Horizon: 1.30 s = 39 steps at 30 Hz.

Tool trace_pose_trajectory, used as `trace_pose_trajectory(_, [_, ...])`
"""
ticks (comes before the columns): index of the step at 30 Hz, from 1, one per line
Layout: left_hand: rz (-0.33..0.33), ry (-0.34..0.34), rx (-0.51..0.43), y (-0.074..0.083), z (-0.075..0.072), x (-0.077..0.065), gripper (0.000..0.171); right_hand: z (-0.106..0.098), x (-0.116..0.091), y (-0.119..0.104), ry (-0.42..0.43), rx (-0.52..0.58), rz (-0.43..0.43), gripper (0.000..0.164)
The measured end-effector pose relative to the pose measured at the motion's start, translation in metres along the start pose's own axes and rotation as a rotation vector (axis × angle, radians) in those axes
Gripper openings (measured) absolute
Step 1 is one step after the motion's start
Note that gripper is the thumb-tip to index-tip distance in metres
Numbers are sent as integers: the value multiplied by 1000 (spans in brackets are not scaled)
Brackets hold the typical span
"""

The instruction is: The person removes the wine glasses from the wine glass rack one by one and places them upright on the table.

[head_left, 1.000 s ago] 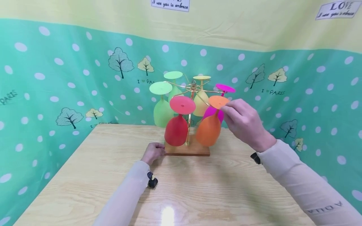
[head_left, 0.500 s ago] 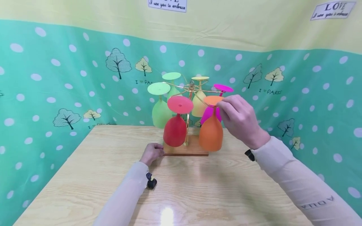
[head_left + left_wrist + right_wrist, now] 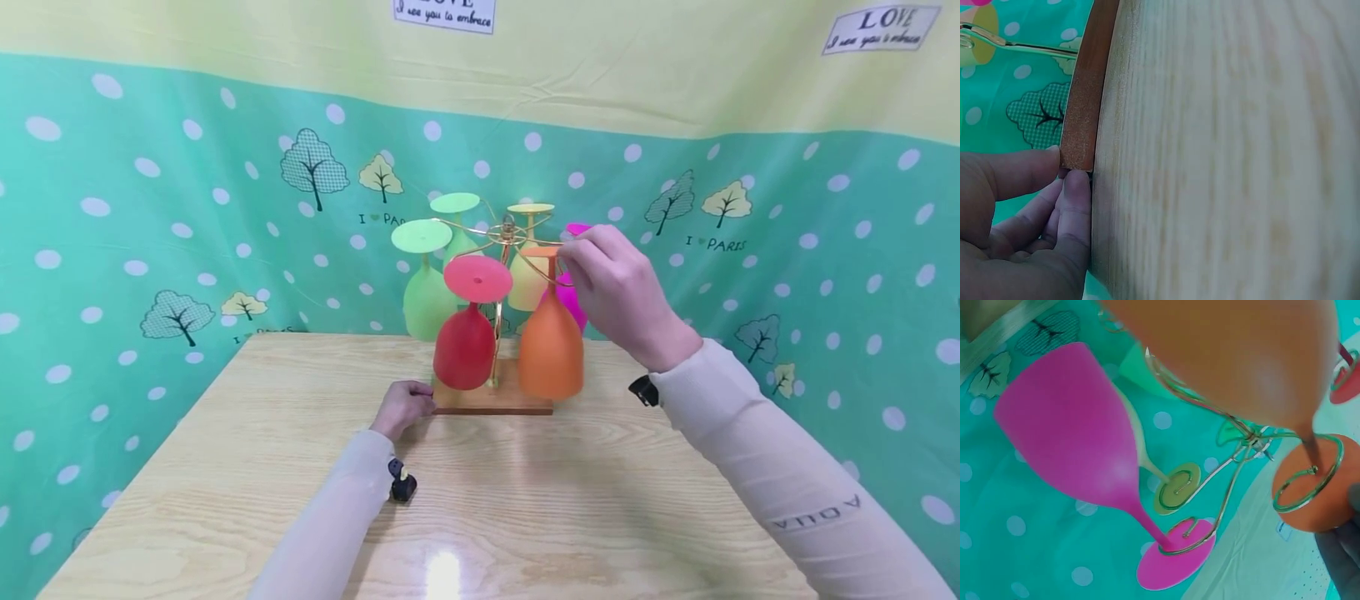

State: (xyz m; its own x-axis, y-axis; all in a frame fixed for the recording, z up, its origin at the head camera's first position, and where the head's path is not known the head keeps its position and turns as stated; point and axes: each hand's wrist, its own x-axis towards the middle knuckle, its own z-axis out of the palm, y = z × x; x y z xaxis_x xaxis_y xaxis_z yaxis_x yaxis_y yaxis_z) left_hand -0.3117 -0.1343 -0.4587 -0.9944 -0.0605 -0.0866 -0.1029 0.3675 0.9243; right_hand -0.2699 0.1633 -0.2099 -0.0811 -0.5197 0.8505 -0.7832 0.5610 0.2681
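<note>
An orange wine glass [image 3: 551, 354] hangs upside down at the front right of a gold wire glass rack [image 3: 507, 235]. My right hand [image 3: 618, 279] pinches the edge of its round foot; in the right wrist view the rack's curled hook [image 3: 1339, 464] runs around the stem beneath the foot [image 3: 1310, 494]. With thumb and fingertips, my left hand [image 3: 405, 408] holds the front left corner of the rack's wooden base [image 3: 1088, 94]. Beside the orange glass hang a red wine glass [image 3: 465, 350] and a magenta one [image 3: 1072, 431], the latter partly hidden behind my right hand in the head view.
Two green wine glasses [image 3: 427, 304] hang at the rack's left, and a yellow one [image 3: 527, 279] at its back. The rack stands on a light wooden table [image 3: 300, 367]. A green and yellow printed curtain [image 3: 225, 150] closes in the back and sides.
The orange glass and my right hand have shifted left, toward the rack's centre, and the glass has gone from tilted to nearly upright on its axis. My left hand stays at the base.
</note>
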Motion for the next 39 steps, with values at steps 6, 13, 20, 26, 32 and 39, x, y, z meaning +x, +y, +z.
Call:
trace_pose_trajectory(6, [6, -5, -4, 0, 0, 0, 26, 4, 4, 8, -29, 9, 73, 7])
trace_pose_trajectory(13, [7, 8, 3, 0, 0, 1, 25, 6, -4, 16, -65, -15, 158, 10])
trace_pose_trajectory(20, [0, 5, -7, -1, 1, 2, 25, -3, -17, 17, -16, -76, 205, 7])
trace_pose_trajectory(26, [-19, -2, -3, 0, 0, 2, 27, -20, -31, 12, 0, -159, 214, 6])
trace_pose_trajectory(32, [-32, -12, -23, 3, 1, 0, 28, -38, -55, 5, -3, -197, 287, 6])
trace_pose_trajectory(39, [9, 10, 13, 7, -1, -14, 34, -47, -92, -1, -29, -167, 431, 6])
